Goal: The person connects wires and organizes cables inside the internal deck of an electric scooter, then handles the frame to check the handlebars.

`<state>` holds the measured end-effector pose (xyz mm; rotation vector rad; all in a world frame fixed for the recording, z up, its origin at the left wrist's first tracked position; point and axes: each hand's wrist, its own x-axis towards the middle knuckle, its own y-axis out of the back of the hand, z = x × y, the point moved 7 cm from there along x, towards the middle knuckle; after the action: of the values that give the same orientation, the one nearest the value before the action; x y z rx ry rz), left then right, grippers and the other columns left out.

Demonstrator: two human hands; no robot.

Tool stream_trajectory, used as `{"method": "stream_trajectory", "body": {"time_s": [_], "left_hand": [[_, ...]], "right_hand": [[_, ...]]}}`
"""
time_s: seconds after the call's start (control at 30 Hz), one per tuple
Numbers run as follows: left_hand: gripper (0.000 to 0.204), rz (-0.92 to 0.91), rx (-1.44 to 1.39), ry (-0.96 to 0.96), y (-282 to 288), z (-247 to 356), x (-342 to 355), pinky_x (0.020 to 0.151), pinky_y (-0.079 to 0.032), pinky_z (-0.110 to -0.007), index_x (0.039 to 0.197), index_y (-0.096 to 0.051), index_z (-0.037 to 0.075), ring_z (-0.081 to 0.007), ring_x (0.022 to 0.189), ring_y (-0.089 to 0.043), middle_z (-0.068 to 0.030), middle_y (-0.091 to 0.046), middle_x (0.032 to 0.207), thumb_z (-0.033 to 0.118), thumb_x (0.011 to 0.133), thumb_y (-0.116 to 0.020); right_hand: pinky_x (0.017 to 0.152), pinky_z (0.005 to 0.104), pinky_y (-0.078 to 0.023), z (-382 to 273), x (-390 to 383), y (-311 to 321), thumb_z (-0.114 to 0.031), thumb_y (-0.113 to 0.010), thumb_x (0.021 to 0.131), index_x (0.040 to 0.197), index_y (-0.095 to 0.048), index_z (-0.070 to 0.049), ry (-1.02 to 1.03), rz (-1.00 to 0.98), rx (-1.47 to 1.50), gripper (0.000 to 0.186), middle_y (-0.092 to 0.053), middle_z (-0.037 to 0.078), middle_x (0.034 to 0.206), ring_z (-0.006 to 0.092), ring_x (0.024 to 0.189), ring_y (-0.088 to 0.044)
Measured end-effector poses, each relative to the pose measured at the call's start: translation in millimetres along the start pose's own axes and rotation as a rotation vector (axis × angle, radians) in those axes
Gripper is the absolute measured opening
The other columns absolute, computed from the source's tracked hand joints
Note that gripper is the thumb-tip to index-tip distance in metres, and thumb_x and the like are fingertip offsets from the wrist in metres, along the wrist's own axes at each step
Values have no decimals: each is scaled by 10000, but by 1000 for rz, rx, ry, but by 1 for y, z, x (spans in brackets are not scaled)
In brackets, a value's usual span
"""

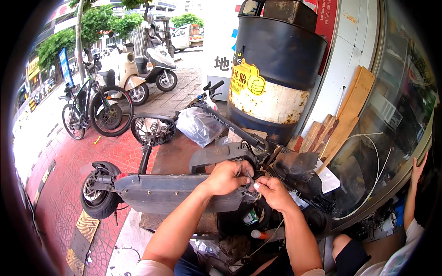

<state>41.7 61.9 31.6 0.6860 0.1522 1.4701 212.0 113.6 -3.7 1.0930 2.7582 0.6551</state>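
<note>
An electric scooter lies tipped on its side, its long dark deck (177, 195) across the middle. My left hand (230, 177) is closed at the deck's right end, thumb and fingers pinching what looks like a thin dark wire. Close beside it, my right hand (275, 192) pinches the same dark piece; the fingers partly hide it. Loose cables show around the folded joint by my hands. The scooter's stem (235, 126) runs up and away to the handlebar (212, 88). Its rear wheel (99, 188) is at the left, and the seat's underside (152, 129) shows coil springs.
A blue and white drum (276, 69) stands behind, with wooden boards (352, 108) leaning to its right. A clear plastic bag (199, 125) sits beyond the deck. Another person's arm (413, 193) rests by the glass at right. A bicycle (94, 101) and parked scooters stand far left.
</note>
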Motion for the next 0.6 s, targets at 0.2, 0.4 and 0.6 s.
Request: {"method": "stream_trajectory", "body": {"time_s": [0.2,0.4,0.6], "left_hand": [[164,-24,-54,-2,0,0,-3,818,-566,-334,1083,-713,33,-135,864,-707,-47,-767,915,11,933,-774],[159,-18,-113,-5,-3,-10,0,815,-566,-309,1082,-710,17,-115,880,-687,-29,-742,924,-33,937,-754],[155,-55,-132,1,-7,-9,3,832,-567,-297,1092,-701,7,-99,906,-671,-15,-733,946,-65,957,-722]], "right_hand": [[791,302,-492,7,4,2,-119,-664,1059,1024,-760,34,136,-107,27,184,-667,15,923,104,883,-611],[733,294,-495,9,3,-4,-120,-732,1013,975,-745,30,-15,24,37,156,-678,33,940,95,844,-618],[798,318,-504,11,1,-2,-122,-711,1018,993,-756,35,141,38,15,165,-692,40,923,119,874,-623]]}}
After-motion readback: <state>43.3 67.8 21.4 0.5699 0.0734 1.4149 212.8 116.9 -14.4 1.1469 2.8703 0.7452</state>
